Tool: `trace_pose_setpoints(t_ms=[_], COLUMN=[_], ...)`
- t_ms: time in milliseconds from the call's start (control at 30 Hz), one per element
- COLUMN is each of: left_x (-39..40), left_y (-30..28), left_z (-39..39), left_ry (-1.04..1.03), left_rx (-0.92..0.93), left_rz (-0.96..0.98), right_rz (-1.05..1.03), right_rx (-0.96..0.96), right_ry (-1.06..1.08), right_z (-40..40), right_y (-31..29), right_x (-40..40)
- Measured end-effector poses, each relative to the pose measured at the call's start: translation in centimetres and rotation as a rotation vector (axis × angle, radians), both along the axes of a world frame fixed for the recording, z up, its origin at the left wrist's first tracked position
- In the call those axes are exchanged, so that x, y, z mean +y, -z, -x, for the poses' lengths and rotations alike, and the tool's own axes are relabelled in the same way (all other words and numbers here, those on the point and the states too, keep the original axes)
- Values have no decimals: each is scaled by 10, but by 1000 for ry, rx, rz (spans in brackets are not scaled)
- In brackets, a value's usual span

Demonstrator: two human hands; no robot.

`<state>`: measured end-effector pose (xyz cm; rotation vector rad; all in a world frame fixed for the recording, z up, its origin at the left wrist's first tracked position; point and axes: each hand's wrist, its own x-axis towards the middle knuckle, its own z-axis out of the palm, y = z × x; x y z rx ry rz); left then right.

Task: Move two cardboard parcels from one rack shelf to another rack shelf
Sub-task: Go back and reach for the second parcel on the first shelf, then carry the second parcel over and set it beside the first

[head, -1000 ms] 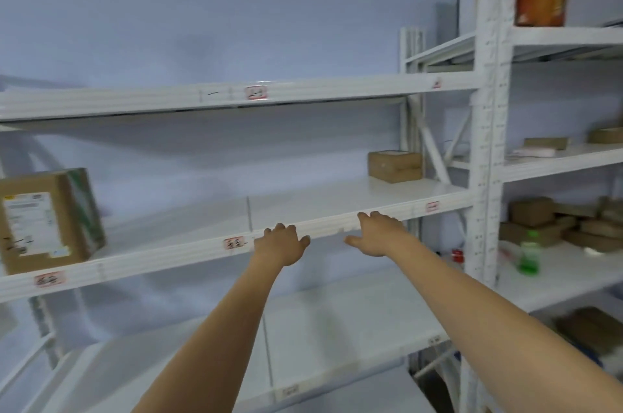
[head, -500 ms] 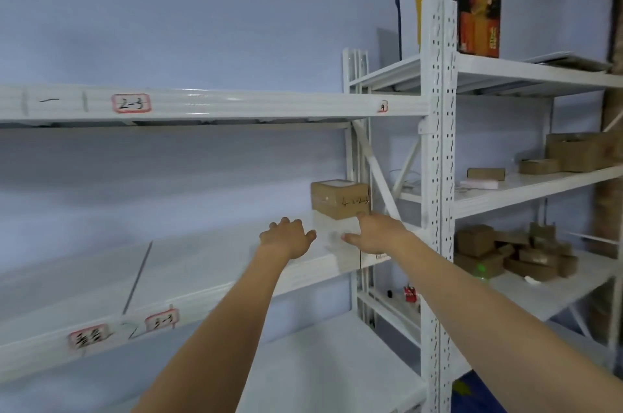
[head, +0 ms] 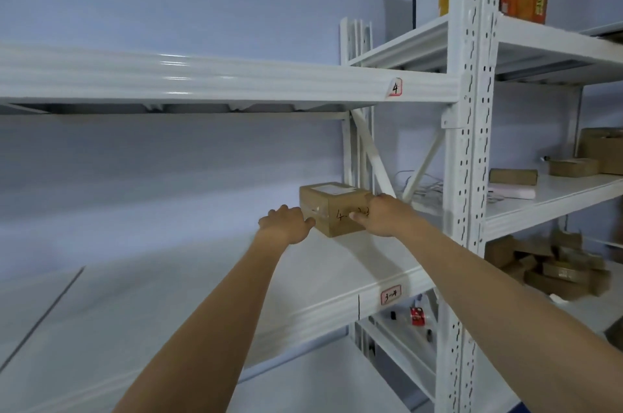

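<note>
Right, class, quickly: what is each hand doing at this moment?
Left hand: open, fingers at the left end of the cardboard parcel, not gripping it.
Right hand: open, laid against the parcel's right front; no firm hold visible.

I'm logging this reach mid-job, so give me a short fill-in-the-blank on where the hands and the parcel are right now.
1. The small brown cardboard parcel sits on the white metal rack shelf whose front label reads ____.
2. The right hand touches the parcel's ____ face, over the handwritten marking.
3. The left hand is at the parcel's ____ side.
4. The parcel is ____ lifted; it rests on the shelf.

Missing words: 3-4; front; left; not yet
</note>
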<state>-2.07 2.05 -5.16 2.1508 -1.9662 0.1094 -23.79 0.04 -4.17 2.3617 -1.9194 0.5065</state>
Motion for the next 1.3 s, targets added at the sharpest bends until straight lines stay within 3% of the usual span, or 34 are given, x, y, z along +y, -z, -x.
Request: trace_pose_setpoints(t_ms=[300,567,800,1033,1300], left_x=[-70,-125,-145,-153,-91], left_y=[-23,-32,-37,-28,-31], left_z=[26,39,46,45,25], left_ry=[-56,-181,-258,-226,-132], left_rx=[220,541,1025,1100,1175], left_rz=[-4,-13,-184,-241,-4], right_rz=[15,-211,-417,-466,-509], right_rx=[-206,-234,-260,-484,-935], right_ry=[-121,-121,-99,-80,-194], right_z=[-3,-23,-30,-27,-22], right_y=[-32,-49,-46,-46,-53], right_x=[-94,-167,-202,-207,-152])
